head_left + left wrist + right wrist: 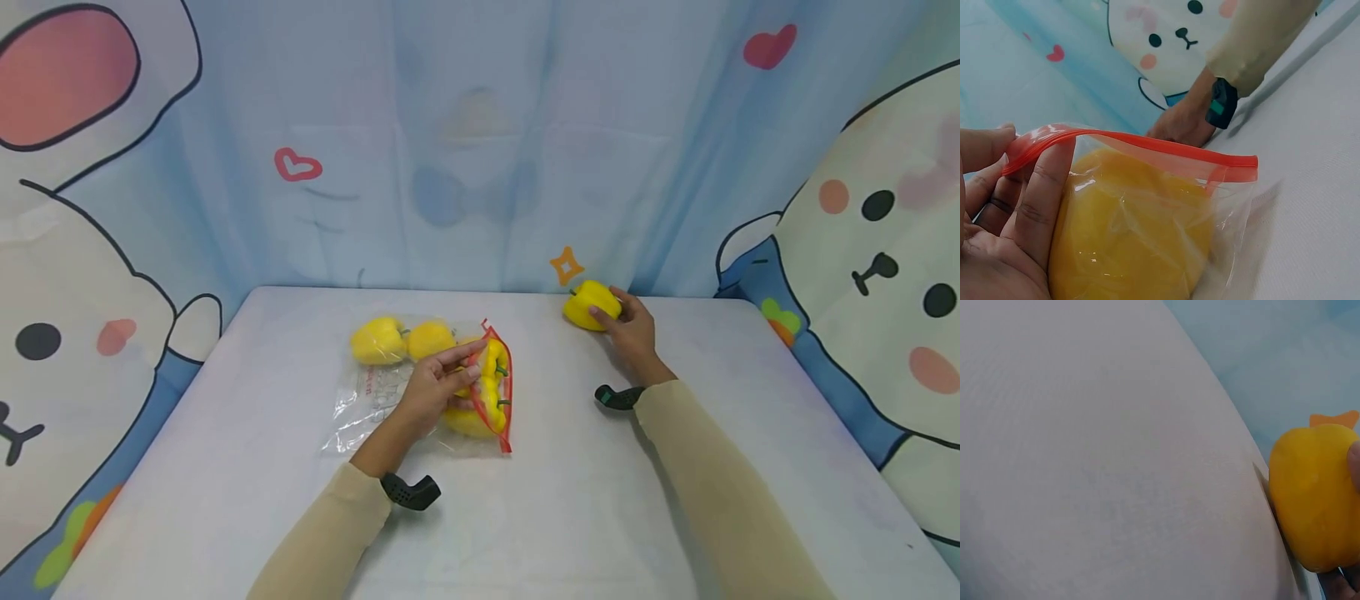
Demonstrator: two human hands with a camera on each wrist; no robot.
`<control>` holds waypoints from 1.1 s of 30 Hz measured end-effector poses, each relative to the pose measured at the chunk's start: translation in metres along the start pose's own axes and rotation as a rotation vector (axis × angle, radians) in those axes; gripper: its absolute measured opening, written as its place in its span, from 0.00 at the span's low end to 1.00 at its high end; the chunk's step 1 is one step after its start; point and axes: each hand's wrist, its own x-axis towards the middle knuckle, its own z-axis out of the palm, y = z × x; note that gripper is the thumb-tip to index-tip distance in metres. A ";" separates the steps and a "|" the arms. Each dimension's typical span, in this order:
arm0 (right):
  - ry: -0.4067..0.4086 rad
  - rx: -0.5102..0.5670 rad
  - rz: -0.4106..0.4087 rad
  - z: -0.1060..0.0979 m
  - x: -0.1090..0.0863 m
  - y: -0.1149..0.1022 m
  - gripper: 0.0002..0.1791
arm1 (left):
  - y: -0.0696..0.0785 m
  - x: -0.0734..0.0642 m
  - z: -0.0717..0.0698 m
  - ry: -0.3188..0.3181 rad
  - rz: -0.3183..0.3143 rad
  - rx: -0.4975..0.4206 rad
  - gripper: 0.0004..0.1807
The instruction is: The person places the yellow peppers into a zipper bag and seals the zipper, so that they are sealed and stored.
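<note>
My left hand [435,385] pinches the red zip edge [1147,145] of a clear plastic zip bag [348,417], and its fingers reach in at the mouth. Inside the bag are several yellow bell peppers [378,341], two at the far side and others close to the mouth, green stems facing right. A yellow pepper [1129,225] fills much of the bag in the left wrist view. At the table's back edge, my right hand [633,333] grips another yellow bell pepper [588,306], thumb and fingers on its right side. That pepper [1313,494] sits at the right border of the right wrist view.
All this is on a white-covered table [570,517]. Behind it hangs a light blue curtain [480,167] with cartoon animals, close along the back edge. Black wrist devices [411,492] are worn on both arms.
</note>
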 end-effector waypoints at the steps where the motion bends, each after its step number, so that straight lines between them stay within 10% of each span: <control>1: 0.000 0.011 -0.006 0.000 -0.001 0.000 0.45 | 0.000 0.000 0.000 -0.001 0.000 0.000 0.23; 20: 0.038 0.178 0.081 -0.008 -0.060 0.001 0.41 | -0.001 0.000 0.001 -0.002 -0.002 -0.021 0.23; 33: -0.221 0.201 0.000 -0.011 -0.104 0.003 0.37 | 0.000 -0.001 0.003 -0.006 -0.018 -0.029 0.23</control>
